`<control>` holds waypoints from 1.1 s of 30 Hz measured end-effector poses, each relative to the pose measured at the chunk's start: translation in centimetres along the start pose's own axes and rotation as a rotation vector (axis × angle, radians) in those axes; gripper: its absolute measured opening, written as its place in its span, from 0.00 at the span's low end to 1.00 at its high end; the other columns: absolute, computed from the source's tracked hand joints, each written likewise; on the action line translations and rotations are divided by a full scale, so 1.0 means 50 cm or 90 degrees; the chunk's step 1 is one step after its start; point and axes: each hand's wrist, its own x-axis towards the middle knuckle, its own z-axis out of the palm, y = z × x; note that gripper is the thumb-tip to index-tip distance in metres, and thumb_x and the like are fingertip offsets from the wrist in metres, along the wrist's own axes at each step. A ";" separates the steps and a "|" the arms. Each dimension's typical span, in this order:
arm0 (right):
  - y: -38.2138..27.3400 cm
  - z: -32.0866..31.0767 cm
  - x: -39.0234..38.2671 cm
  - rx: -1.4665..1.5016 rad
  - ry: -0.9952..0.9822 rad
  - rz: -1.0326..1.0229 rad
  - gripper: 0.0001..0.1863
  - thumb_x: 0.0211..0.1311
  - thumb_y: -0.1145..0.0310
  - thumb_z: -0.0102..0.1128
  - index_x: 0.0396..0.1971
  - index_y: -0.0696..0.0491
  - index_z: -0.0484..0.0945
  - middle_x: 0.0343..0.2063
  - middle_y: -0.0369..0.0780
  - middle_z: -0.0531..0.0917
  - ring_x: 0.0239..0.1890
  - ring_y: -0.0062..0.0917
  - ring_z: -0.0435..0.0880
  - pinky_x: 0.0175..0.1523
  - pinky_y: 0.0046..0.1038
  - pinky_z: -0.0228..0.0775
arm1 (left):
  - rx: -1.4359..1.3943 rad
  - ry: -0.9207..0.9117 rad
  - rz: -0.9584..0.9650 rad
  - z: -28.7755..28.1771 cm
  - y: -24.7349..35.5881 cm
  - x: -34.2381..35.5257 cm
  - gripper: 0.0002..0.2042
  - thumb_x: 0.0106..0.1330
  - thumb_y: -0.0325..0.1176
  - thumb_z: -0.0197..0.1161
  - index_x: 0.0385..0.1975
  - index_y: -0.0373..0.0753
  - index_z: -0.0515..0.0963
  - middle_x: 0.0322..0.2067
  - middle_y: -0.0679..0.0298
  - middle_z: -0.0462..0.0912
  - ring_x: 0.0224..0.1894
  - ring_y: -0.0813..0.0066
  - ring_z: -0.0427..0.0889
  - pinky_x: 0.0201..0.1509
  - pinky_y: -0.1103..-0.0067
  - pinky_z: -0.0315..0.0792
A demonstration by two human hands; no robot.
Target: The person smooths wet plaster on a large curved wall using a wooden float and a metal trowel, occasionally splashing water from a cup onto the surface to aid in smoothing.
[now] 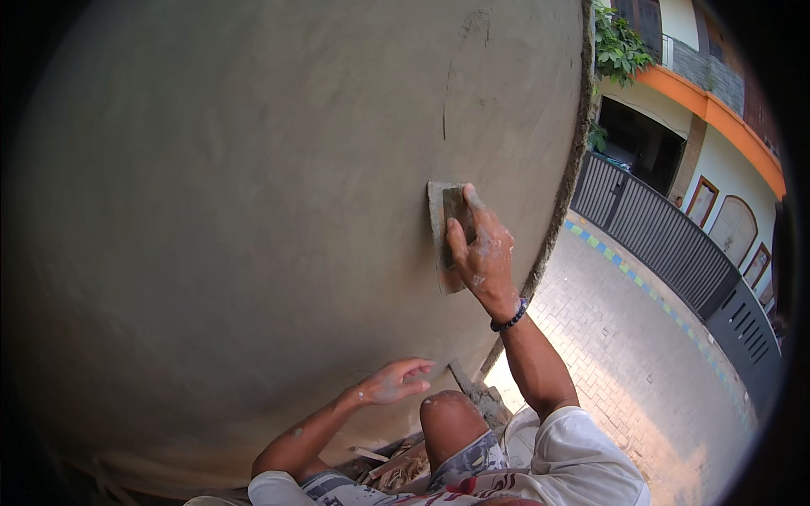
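Note:
Grey plaster covers the wall [253, 194] in front of me. My right hand [489, 257] is wrapped round the handle of a flat plastering trowel [437, 221]; its blade lies upright against the plaster, close to the wall's right edge. Flecks of dried plaster mark the hand, and a dark bead bracelet [510, 315] circles that wrist. Lower down, my left hand [392, 382] hangs beside my raised knee with nothing in it, the fingers stretched and the thumb apart. A thin dark line [446, 101] runs down the plaster above the trowel.
The wall ends at a rough edge [580, 126] on the right. Past it lie a paved lane [607, 337], a dark metal gate [666, 228] and a house with an orange band [713, 110]. Below me are wood scraps [409, 468] and a pale, round-rimmed container [521, 434] behind my leg.

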 end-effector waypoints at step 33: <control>0.266 -0.173 -0.014 1.207 -0.068 0.321 0.19 0.76 0.68 0.44 0.60 0.62 0.68 0.49 0.43 0.81 0.47 0.25 0.85 0.52 0.29 0.82 | 0.376 0.303 0.241 -0.082 0.221 -0.032 0.22 0.59 0.33 0.66 0.54 0.36 0.77 0.56 0.53 0.76 0.59 0.52 0.75 0.63 0.63 0.69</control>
